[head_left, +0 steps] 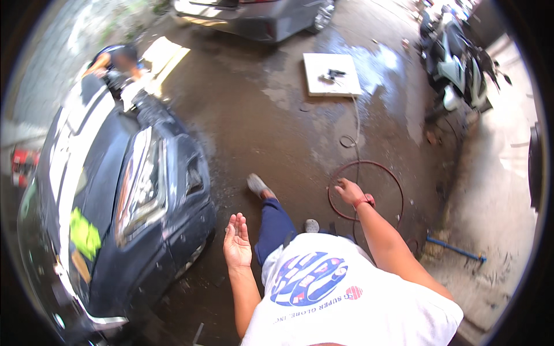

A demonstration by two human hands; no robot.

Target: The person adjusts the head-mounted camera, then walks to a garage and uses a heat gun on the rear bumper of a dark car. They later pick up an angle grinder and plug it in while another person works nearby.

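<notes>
My left hand (237, 242) is raised palm up with its fingers extended and nothing in it, just right of a dark car's front corner (182, 230). My right hand (350, 191) hangs with loosely bent fingers, holding nothing that I can see, above a coiled red hose (401, 190) on the wet ground. A bright green cloth (85, 233) lies on the car at the left, above a tan strip (82, 267).
A co-worker (107, 60) bends at the car's far end. A grey car (254, 20) stands at the back. A white board (329, 60) bears dark tools. Scooters (459, 72) line the right side, and a blue bar (459, 249) lies by the wall.
</notes>
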